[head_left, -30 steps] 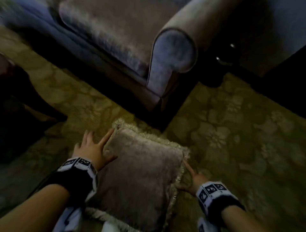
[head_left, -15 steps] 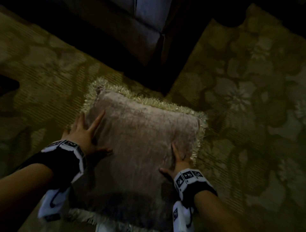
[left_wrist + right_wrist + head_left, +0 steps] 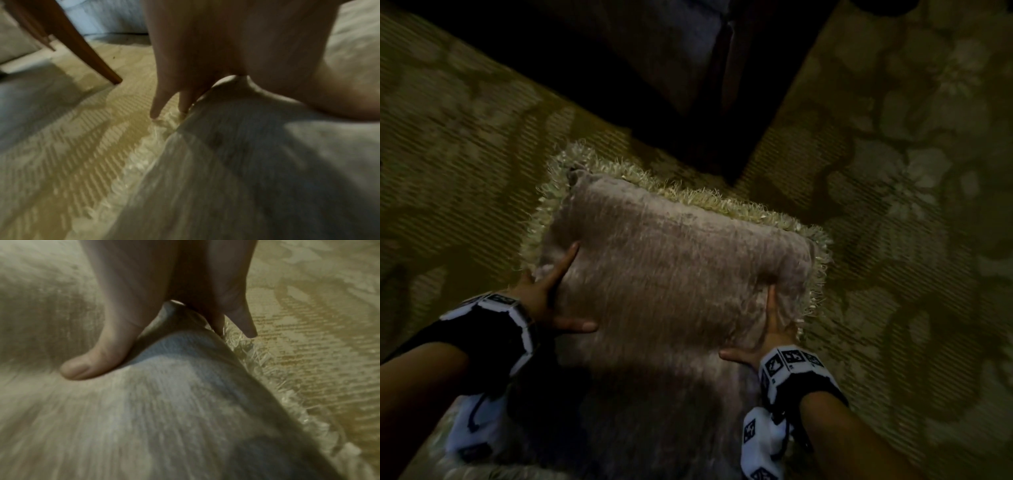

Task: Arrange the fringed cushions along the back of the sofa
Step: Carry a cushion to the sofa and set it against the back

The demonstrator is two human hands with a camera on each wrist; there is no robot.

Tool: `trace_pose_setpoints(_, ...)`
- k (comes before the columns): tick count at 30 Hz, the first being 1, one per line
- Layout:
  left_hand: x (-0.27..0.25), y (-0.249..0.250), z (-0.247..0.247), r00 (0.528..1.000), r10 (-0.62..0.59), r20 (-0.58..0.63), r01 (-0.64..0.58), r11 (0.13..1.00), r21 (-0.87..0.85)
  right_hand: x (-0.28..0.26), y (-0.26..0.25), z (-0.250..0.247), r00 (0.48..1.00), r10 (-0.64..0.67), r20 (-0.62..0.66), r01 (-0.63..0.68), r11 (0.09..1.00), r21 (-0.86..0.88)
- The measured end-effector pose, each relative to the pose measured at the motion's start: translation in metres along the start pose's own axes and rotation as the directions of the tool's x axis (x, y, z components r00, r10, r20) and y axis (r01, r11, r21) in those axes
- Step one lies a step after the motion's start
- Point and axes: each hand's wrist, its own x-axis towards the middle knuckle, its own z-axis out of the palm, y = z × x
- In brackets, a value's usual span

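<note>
A taupe velvet fringed cushion (image 3: 671, 274) lies flat on the patterned carpet in front of the sofa's dark base (image 3: 688, 61). My left hand (image 3: 554, 291) grips its left edge, thumb spread across the top and the other fingers (image 3: 156, 112) reaching down past the pale fringe. At the right edge my right hand (image 3: 756, 325) pinches the cushion (image 3: 144, 418), its thumb (image 3: 92, 366) pressing into the velvet and the fingers tucked at the fringe (image 3: 267, 369). The cushion's near part sits in shadow between my forearms.
Olive floral carpet (image 3: 893, 171) surrounds the cushion on all sides. The sofa's corner and deep shadow lie just beyond the cushion's far edge. A slanted wooden furniture leg (image 3: 72, 45) stands on the carpet left of my left hand.
The view has dropped toward the floor, so the sofa seat and arm have left the frame. Both hands have closed in on the cushion's sides; the right moved from the fringe onto the velvet.
</note>
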Motion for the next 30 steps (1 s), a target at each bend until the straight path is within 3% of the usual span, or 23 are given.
trace_pose_setpoints(6, 0.011, -0.023, 0.022, 0.978, 0.117, -0.17, -0.134, 0.987, -0.087, 0.009, 0.004, -0.002, 1.0, -0.006, 0.025, 0.004, 0.996, 0.094)
trace_pose_setpoints(11, 0.0, -0.027, 0.018, 0.937, 0.269, -0.223, -0.292, 0.953, -0.077, 0.007, 0.025, 0.002, 0.969, -0.204, -0.141, 0.231, 0.948, 0.219)
trace_pose_setpoints(16, -0.037, -0.009, -0.004, 0.958, 0.246, -0.148, -0.253, 0.967, -0.029, -0.013, 0.019, -0.006, 0.967, -0.204, -0.151, 0.243, 0.92, 0.309)
trace_pose_setpoints(19, -0.064, 0.001, -0.017, 0.953, 0.223, -0.203, -0.231, 0.973, -0.013, -0.042, 0.011, -0.019, 0.954, -0.227, -0.196, 0.282, 0.904, 0.321)
trace_pose_setpoints(24, -0.13, 0.019, -0.067, 0.922, 0.194, -0.334, -0.235, 0.968, -0.087, -0.108, -0.016, -0.071, 0.911, -0.273, -0.309, 0.368, 0.878, 0.307)
trace_pose_setpoints(30, -0.232, 0.067, -0.17, 0.821, 0.227, -0.524, -0.342, 0.93, -0.133, -0.215, -0.079, -0.194, 0.821, -0.42, -0.387, 0.526, 0.82, 0.226)
